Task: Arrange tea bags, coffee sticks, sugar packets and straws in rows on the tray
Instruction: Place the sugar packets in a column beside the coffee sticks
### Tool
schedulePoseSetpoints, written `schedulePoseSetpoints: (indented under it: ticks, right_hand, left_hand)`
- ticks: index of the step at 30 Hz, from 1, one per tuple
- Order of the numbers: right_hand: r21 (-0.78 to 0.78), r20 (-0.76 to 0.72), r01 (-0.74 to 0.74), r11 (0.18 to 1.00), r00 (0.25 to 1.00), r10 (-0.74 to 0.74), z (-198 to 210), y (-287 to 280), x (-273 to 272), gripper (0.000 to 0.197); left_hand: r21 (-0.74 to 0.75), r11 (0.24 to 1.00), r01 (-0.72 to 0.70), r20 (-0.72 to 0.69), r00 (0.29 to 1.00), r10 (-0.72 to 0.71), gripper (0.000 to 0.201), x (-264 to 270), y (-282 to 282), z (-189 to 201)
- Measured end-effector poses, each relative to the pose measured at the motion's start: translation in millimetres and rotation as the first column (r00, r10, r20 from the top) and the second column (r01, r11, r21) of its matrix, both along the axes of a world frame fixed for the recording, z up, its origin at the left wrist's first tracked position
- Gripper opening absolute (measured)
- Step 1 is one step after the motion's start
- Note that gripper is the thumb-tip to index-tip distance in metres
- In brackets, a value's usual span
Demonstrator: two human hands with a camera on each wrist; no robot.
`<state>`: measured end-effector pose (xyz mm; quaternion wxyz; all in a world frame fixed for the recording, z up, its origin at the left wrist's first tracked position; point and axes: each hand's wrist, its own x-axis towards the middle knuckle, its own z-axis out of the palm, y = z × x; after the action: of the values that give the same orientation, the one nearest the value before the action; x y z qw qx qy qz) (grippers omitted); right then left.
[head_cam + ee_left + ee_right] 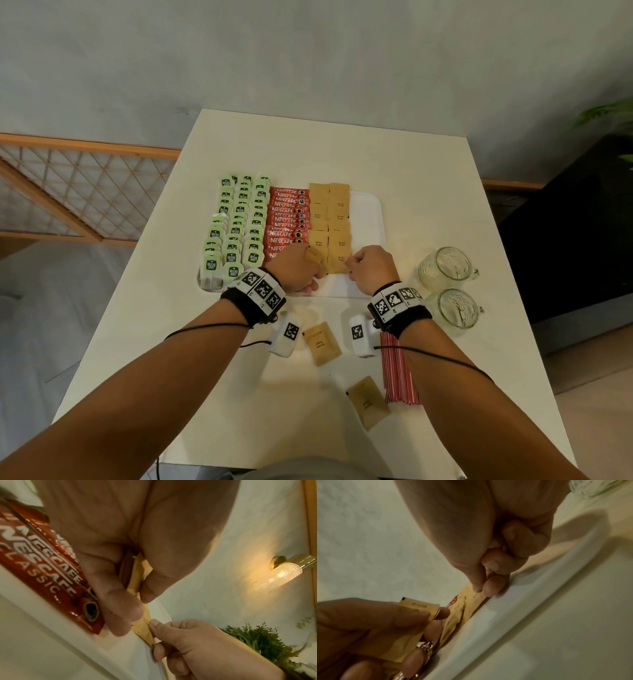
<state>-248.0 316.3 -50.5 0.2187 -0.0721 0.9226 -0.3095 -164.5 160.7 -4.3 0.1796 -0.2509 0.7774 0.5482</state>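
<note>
A white tray point(368, 219) carries rows of green tea bags point(236, 226), red coffee sticks point(286, 219) and two columns of brown sugar packets point(330, 219). My left hand point(317, 270) hovers over the tray's near edge and grips a small stack of sugar packets point(137, 574) between thumb and fingers. My right hand point(349, 265) pinches the near corner of the nearest sugar packet point(471, 596) in the right column, which lies flat on the tray. Red straws point(399, 370) lie bundled on the table under my right forearm.
Two loose sugar packets point(322, 342) point(368, 401) lie on the white table point(428, 192) in front of the tray. Two glass mugs point(443, 263) point(455, 308) stand right of the tray. The tray's right strip is bare. A wooden lattice screen point(78, 192) stands at the left.
</note>
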Motion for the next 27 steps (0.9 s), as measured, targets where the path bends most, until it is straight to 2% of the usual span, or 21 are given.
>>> schedulePoseSetpoints:
  ticks: [3, 5, 9, 12, 19, 23, 27]
  right_hand:
    - [-0.009, -0.028, 0.021, 1.000, 0.999, -0.021, 2.2, 2.9, 1.2, 0.036]
    - [-0.089, -0.042, 0.010, 0.996, 0.999, -0.013, 8.1, 5.8, 3.8, 0.030]
    - [-0.282, -0.031, -0.145, 0.948, 0.989, 0.142, 15.8, 2.9, 11.4, 0.013]
    - [-0.401, 0.002, -0.206, 0.893, 0.974, 0.225, 12.1, -0.8, 16.1, 0.013]
    - [-0.442, -0.002, -0.228, 0.868, 0.967, 0.253, 8.4, -8.0, 24.0, 0.015]
    - [-0.437, 0.004, -0.206, 0.876, 0.973, 0.231, 8.7, -6.9, 21.8, 0.017]
    - [-0.449, 0.024, -0.152, 0.881, 0.983, 0.181, 9.1, -3.5, 17.8, 0.019]
  left_hand:
    - [0.091, 0.996, -0.002, -0.028, 1.000, 0.005, 0.017, 2.3, -3.3, -0.4]
    - [0.170, 0.985, 0.000, -0.063, 0.998, 0.011, 0.023, 5.4, -7.2, 0.9]
    - [0.308, 0.950, 0.057, -0.120, 0.993, -0.021, 0.038, 11.5, -17.1, -0.9]
    - [0.312, 0.946, 0.084, -0.166, 0.986, -0.033, 0.032, 15.3, -21.4, -3.3]
    - [0.254, 0.962, 0.105, -0.171, 0.983, -0.062, 0.037, 17.9, -22.3, -6.2]
    - [0.320, 0.938, 0.131, -0.174, 0.982, -0.078, 0.030, 20.9, -24.8, -6.4]
    - [0.394, 0.899, 0.192, -0.197, 0.973, -0.122, 0.040, 25.2, -32.2, -5.4]
